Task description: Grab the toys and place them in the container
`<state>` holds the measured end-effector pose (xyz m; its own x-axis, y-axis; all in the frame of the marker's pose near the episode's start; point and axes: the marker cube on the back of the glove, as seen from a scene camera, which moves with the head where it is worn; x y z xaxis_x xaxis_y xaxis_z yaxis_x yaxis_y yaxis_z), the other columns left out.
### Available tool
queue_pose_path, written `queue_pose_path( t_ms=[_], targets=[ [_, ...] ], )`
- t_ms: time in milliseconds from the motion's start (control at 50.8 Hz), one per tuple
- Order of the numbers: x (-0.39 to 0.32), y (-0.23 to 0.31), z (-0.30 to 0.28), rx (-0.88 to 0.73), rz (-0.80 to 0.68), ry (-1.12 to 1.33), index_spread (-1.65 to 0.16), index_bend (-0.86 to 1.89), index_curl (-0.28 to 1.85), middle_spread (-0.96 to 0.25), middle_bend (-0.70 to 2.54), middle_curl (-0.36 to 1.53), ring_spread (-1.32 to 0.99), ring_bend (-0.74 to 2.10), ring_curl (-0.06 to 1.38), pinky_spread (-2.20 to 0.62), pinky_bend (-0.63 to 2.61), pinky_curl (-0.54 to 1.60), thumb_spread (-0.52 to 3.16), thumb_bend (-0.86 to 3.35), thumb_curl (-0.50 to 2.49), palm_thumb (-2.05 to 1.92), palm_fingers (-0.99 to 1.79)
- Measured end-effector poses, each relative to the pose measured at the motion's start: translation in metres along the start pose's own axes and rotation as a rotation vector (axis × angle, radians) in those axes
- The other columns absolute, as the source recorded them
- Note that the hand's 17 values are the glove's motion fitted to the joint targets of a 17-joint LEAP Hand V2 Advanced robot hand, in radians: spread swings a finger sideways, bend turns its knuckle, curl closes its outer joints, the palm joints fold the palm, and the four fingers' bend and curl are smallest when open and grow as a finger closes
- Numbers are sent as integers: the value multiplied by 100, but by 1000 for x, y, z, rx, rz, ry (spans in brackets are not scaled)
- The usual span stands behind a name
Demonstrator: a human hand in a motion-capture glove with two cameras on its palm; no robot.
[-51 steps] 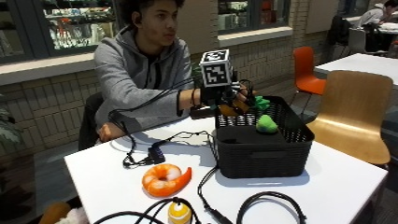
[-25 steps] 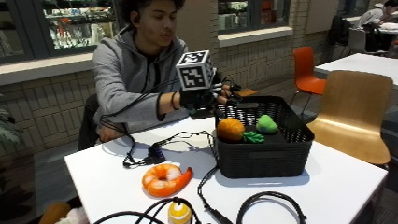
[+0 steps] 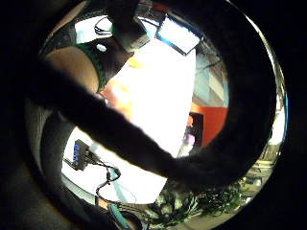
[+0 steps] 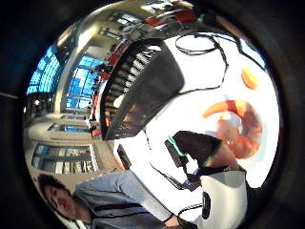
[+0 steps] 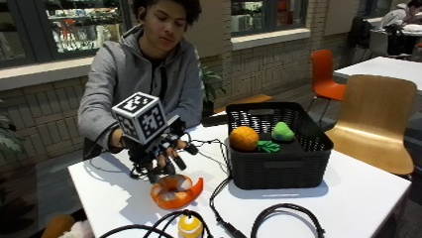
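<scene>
The gloved right hand (image 5: 160, 157) hangs palm-down, fingers spread and holding nothing, just above the orange shrimp toy (image 5: 175, 191) near the surface's (image 5: 342, 193) front edge.

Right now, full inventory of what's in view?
basket: 1, black, on the white table's right half
orange toy: 1, orange, inside the basket
pear toy: 1, green, inside the basket
leafy toy: 1, dark green, inside the basket between those two
shrimp toy: 1, orange, on the table left of the basket
yellow toy: 1, near table's front edge
table: 1, white
chairs: wooden, orange, behind
right hand: gloved, fingers spread above the shrimp toy, holding nothing
</scene>
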<state>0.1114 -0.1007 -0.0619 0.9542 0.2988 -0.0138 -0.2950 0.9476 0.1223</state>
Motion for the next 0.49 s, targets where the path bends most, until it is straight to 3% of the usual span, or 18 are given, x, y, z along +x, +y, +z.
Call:
queue_pose_path(
  t_ms=[295, 492],
  targets=[
    [20, 6, 69, -218, 44, 53, -31, 11, 31, 6, 14, 42, -2, 19, 37, 7, 104, 35, 122, -3, 36, 11, -15],
    [27, -6, 92, -242, 72, 162, -31, 10, 27, 6, 11, 36, -3, 22, 38, 5, 115, 38, 121, -2, 35, 9, -10]
  ],
)
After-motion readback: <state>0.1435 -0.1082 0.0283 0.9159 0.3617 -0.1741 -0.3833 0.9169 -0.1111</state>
